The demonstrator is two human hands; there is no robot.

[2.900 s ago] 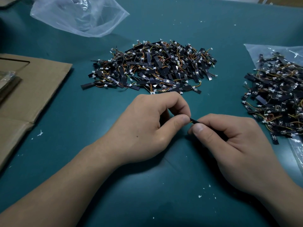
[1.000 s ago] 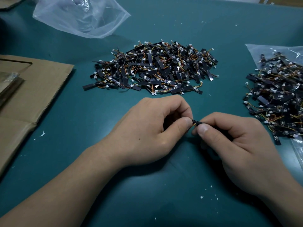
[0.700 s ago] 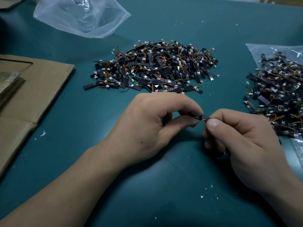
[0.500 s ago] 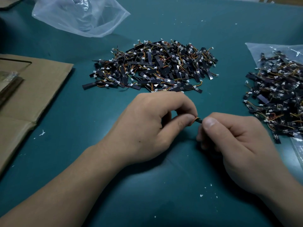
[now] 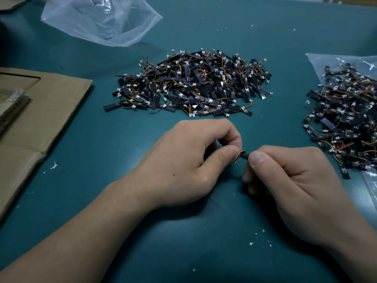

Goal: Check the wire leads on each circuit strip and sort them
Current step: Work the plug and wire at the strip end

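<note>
One teal table [image 5: 85,152] carries everything; a flat sheet of brown cardboard [image 5: 51,111] lies along its left side, and a crumpled clear plastic bag [image 5: 98,19] sits at the far left; straight ahead of me is the big pile of circuit strips [image 5: 193,84], black with white connectors and orange and yellow wires, and off to my right a second pile [image 5: 346,119] rests on another clear bag [image 5: 318,62]; my left hand [image 5: 189,162] and right hand [image 5: 295,186] meet nearer me than the central pile; between the hands is one circuit strip [image 5: 244,155], my right thumb and fingers pinching its black end, my left thumb and forefinger pinching its wire leads [image 5: 237,157], which bend in a small orange-yellow loop; a few white specks [image 5: 251,243] dot the table.
</note>
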